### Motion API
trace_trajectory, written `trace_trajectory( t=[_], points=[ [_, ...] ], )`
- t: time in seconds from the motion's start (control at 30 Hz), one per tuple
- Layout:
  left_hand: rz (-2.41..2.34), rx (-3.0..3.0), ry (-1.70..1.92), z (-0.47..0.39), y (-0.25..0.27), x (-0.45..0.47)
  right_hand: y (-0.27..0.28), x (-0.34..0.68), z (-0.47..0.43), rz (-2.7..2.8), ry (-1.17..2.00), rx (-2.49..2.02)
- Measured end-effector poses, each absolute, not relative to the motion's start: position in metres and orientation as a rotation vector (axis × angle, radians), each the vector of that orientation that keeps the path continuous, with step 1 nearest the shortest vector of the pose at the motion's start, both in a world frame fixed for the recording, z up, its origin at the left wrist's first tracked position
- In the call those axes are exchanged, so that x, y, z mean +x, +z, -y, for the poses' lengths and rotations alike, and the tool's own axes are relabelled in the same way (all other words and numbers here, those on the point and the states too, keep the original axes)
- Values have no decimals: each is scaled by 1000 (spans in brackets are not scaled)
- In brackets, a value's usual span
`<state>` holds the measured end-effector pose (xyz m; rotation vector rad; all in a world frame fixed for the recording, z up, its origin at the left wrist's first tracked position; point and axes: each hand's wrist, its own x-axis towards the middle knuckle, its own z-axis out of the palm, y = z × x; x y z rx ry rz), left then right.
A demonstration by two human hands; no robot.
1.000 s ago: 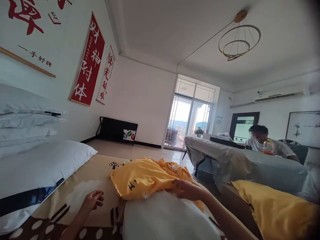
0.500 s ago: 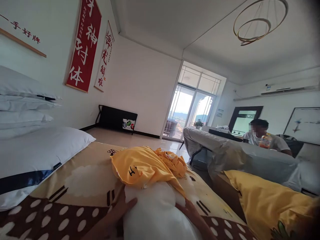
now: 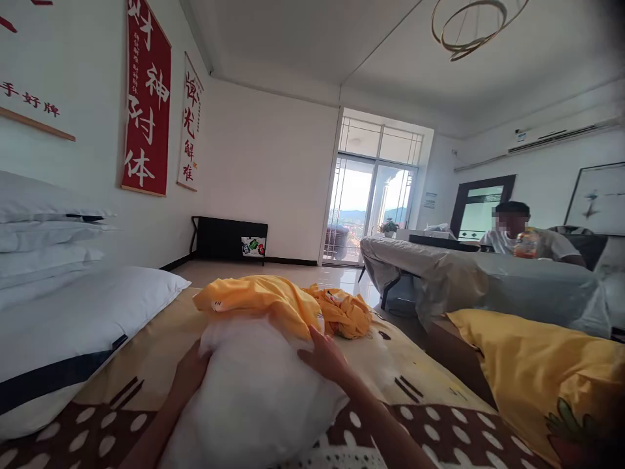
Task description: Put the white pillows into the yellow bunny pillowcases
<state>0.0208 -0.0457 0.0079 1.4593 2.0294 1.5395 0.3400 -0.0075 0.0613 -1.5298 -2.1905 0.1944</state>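
- Shifted left in view since half a second ago, perhaps partly from a head turn: white pillow insert (image 3: 258,391), with left grip (image 3: 194,365) now at its far-left corner and right grip (image 3: 329,357) up by the yellow pillowcase (image 3: 254,293).
- Insert lying between both grips, over the patterned bedspread (image 3: 385,365). Touching both, so neither nearer. Right one closer to the pillowcase.
- Left grip: set against the corner's side, fingertips hidden; curled tight or only pressing, cannot tell.
- Right grip: thumb and fingertips apart, right where yellow cloth meets white; pinching any cloth or not, cannot tell.
- Insert's long axis: seems to run away from the body, near end slewed left, far end pointing ahead and slightly right.
- Far end against the pillowcase's near edge; any part inside, hidden.
- Pillowcase lying across that end, long side roughly left to right, so crosswise to the insert.
- Crumpled yellow cloth (image 3: 346,312) just beyond, ahead of right grip.
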Motion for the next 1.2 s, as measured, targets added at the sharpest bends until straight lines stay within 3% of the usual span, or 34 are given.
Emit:
trace_trajectory(
  t=[0.13, 0.33, 0.6, 0.73, 0.8, 0.9, 1.0, 1.2],
  points=[
    [-2144, 1363, 1529, 52, 9, -9, 59, 374, -19, 2396, 335, -1603],
    [-1964, 1457, 1825, 75, 58, 7, 79, 372, -55, 2082, 122, -1613],
    [-1937, 1588, 1807, 97, 70, 38, 3, 299, -52, 1985, 383, -1546],
    [-1981, 1931, 1814, 107, 77, 48, 38, 316, -17, 1951, 218, -1441],
    [-1931, 2340, 1684, 116, 79, 58, 58, 316, 10, 2129, 186, -1235],
    [-1757, 2914, 1194, 127, 78, 77, 67, 304, 48, 2524, 174, -860],
    [-1532, 3009, 735, 121, 65, 95, 64, 294, 68, 2767, 210, -731],
    [-1675, 2729, 725, 82, 33, 102, 77, 322, 72, 2789, 280, -958]
  ],
)
